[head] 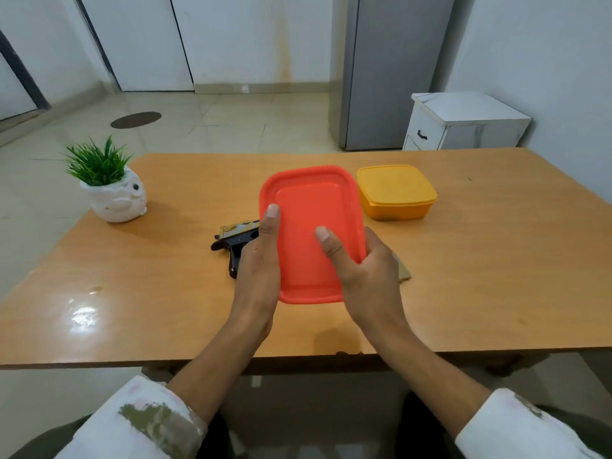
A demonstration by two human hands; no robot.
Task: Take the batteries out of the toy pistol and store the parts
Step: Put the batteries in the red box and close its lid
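A red-orange rectangular lid (308,207) is held above the wooden table (480,276), tilted toward me. My left hand (260,263) grips its left edge, thumb lying on top. My right hand (364,263) grips its right edge, thumb pressed on the lid's face. The toy pistol (236,241), black with a gold-tan slide, lies on the table just left of the lid, partly hidden by my left hand. A tan object (404,271) peeks out from under my right hand. No batteries are visible.
A closed yellow container (395,192) stands behind and right of the lid. A white pot with a green plant (109,190) sits at the table's far left. A white cabinet (463,122) and a grey fridge stand beyond the table.
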